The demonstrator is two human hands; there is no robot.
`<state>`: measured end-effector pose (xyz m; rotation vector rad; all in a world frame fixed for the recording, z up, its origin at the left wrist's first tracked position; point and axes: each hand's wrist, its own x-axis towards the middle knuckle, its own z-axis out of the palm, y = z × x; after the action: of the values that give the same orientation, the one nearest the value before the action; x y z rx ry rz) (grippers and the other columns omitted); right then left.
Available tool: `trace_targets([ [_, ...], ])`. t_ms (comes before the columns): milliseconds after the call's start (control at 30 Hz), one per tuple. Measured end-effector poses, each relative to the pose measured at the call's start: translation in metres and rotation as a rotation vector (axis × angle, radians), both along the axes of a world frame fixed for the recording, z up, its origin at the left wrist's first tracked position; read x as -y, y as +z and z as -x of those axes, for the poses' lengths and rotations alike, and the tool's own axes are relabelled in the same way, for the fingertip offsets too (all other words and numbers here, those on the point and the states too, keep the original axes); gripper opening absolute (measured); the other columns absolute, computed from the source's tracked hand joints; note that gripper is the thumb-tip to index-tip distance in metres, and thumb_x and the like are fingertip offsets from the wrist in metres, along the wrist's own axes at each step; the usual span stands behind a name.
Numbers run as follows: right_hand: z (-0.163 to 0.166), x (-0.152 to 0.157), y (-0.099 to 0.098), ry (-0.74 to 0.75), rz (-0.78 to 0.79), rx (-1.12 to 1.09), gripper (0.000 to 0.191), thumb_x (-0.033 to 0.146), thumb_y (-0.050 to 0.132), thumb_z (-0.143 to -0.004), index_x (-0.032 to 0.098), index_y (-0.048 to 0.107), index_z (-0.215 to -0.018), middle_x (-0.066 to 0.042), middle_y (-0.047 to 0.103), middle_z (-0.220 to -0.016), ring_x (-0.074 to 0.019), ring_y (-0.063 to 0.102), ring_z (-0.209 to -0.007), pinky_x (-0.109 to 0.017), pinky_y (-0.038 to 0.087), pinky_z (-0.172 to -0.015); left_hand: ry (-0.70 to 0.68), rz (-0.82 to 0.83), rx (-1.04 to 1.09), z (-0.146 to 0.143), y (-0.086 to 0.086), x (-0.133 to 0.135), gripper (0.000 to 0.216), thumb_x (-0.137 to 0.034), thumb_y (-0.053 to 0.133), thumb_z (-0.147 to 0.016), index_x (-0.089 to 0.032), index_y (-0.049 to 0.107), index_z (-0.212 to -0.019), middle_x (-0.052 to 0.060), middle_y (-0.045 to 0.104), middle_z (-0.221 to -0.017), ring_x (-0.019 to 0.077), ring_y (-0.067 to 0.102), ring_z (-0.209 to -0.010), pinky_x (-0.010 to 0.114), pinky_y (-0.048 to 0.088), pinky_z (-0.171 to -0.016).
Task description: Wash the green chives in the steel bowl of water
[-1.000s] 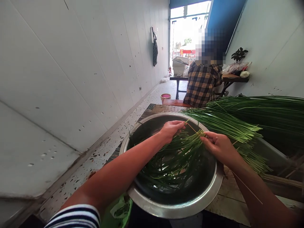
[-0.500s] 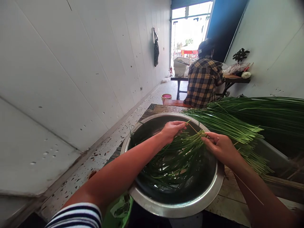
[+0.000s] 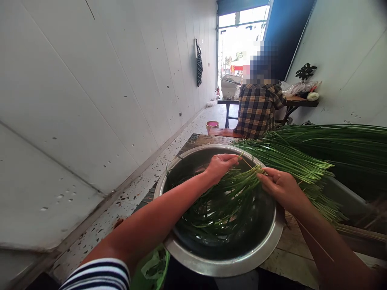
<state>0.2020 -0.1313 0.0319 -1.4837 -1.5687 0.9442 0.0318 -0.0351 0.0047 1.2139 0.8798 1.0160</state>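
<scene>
Left hand [image 3: 223, 166] pinches chive stem [image 3: 241, 154] by thin stick [image 3: 248, 163]; right hand [image 3: 279, 186] pinches stick near pale ends of chives [image 3: 238, 187]. Bunch droops leftward from right fingertips into metal basin [image 3: 217, 270] beneath. Leaves likely light, limp, slippery, easily split; best gripped at stiffer pale ends. Versus earlier frame, pinch and bunch practically unchanged.

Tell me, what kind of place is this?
Maybe a small shop or eatery: a tall doorway opens outside, a checked cloth hangs on the wall, and a metal basin holds long greens.
</scene>
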Motion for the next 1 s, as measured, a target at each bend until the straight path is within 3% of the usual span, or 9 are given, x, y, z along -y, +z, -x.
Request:
trace_targets([
  [167,-0.001,-0.003,-0.002,-0.033,-0.015,-0.024,0.034,0.046,0.055,-0.080,0.016,0.061,-0.094,0.006,0.042,-0.050,-0.0074,0.033,-0.044,-0.021,0.024,-0.041,-0.183,-0.134,-0.087,-0.006,0.006,0.014,0.021,-0.029,0.071,-0.069,-0.014,0.076,-0.083,0.005,0.071,-0.078,0.0124,0.059,-0.069,0.024,0.045,-0.068],
  [300,-0.007,-0.002,-0.002,0.001,-0.023,-0.027,0.037,0.048,0.056,-0.081,0.016,0.066,-0.095,0.002,0.050,-0.052,-0.0094,0.042,-0.046,-0.022,0.030,-0.041,-0.346,-0.110,-0.157,0.002,0.019,0.012,0.026,-0.035,0.068,-0.073,-0.017,0.075,-0.091,0.006,0.072,-0.084,0.0129,0.061,-0.072,0.025,0.048,-0.072],
  [400,-0.012,0.004,0.001,0.097,0.009,-0.014,0.041,0.051,0.058,-0.079,0.015,0.068,-0.095,0.000,0.055,-0.056,-0.0099,0.045,-0.047,-0.022,0.033,-0.041,-0.255,-0.170,-0.350,0.014,0.016,-0.005,0.027,-0.032,0.065,-0.076,-0.018,0.074,-0.097,0.005,0.072,-0.084,0.0126,0.061,-0.073,0.026,0.048,-0.074],
  [533,-0.011,0.015,0.010,0.206,0.056,0.052,0.042,0.052,0.060,-0.078,0.015,0.069,-0.096,0.002,0.054,-0.053,-0.0093,0.044,-0.045,-0.022,0.033,-0.040,-0.094,-0.353,-0.882,0.022,-0.011,-0.022,0.013,-0.021,0.069,-0.070,-0.017,0.076,-0.080,0.006,0.070,-0.078,0.0171,0.061,-0.078,0.027,0.046,-0.077],
  [667,-0.003,0.014,0.013,0.099,-0.016,0.133,0.036,0.049,0.057,-0.079,0.015,0.069,-0.086,0.000,0.056,-0.055,-0.0108,0.047,-0.047,-0.023,0.036,-0.043,-0.130,-0.336,-1.200,0.020,-0.028,-0.020,0.011,-0.019,0.072,-0.065,-0.017,0.075,-0.075,0.008,0.071,-0.080,0.0224,0.062,-0.081,0.030,0.045,-0.075],
  [833,0.002,0.005,0.001,0.001,-0.109,0.234,0.031,0.044,0.053,-0.081,0.017,0.067,-0.079,0.001,0.057,-0.053,-0.0110,0.049,-0.047,-0.022,0.037,-0.045,-0.134,-0.236,-1.048,0.021,-0.025,-0.021,0.009,-0.015,0.071,-0.063,-0.015,0.074,-0.071,0.004,0.066,-0.066,0.0150,0.057,-0.063,0.025,0.045,-0.064],
  [1000,0.002,0.005,-0.002,0.017,-0.114,0.290,0.029,0.041,0.050,-0.082,0.017,0.065,-0.076,0.000,0.062,-0.058,-0.0119,0.053,-0.051,-0.022,0.039,-0.048,0.016,-0.186,-0.690,0.022,-0.019,-0.024,0.011,-0.017,0.070,-0.066,-0.013,0.073,-0.076,0.002,0.066,-0.066,0.0105,0.055,-0.061,0.023,0.045,-0.063],
])
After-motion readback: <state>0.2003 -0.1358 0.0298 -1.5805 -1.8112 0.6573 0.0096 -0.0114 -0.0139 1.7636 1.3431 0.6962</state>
